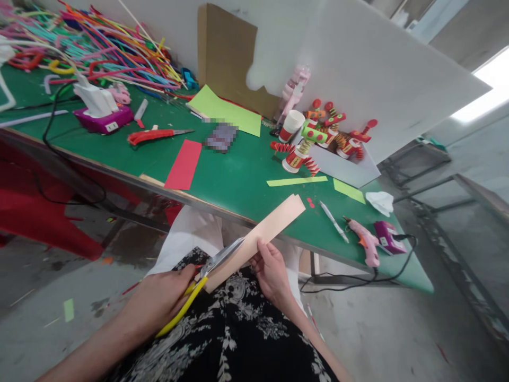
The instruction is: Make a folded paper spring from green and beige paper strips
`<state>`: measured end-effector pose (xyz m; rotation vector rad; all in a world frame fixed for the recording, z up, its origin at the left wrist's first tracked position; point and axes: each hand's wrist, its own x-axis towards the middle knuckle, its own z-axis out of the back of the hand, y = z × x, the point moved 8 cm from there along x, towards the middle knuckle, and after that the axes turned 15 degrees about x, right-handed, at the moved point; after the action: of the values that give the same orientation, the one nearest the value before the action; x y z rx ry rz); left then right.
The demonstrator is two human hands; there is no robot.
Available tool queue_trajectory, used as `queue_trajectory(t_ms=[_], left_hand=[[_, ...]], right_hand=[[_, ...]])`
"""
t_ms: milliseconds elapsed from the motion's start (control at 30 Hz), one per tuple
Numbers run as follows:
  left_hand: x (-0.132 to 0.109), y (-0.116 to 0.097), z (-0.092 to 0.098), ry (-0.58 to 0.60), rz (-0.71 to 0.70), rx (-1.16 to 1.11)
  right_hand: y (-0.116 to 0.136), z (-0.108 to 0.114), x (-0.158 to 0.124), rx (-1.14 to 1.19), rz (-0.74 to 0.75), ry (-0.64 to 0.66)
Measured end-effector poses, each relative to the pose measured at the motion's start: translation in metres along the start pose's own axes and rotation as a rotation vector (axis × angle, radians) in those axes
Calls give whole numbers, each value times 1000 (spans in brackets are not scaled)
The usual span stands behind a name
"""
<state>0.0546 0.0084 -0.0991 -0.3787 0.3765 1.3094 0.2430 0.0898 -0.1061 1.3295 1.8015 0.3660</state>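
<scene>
Left hand grips yellow-handled scissors, blades at edge of pale paper strip, which right hand pinches.

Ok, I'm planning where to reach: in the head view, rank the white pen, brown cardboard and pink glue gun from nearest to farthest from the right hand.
1. White pen, ahead and right of the right hand.
2. Pink glue gun, farther right.
3. Brown cardboard, upright at the back.
</scene>
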Motion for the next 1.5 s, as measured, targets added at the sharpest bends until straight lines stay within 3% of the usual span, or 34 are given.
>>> queue_trajectory(t_ms=[267, 800, 1500], left_hand=[[2, 2, -2, -68, 6, -33], [4, 0, -7, -83, -13, -58], [4, -3, 12, -21, -5, -47]], right_hand=[[0, 2, 0, -3, 2, -9], [2, 3, 2, -4, 23, -12], [5, -4, -4, -25, 38, 14]])
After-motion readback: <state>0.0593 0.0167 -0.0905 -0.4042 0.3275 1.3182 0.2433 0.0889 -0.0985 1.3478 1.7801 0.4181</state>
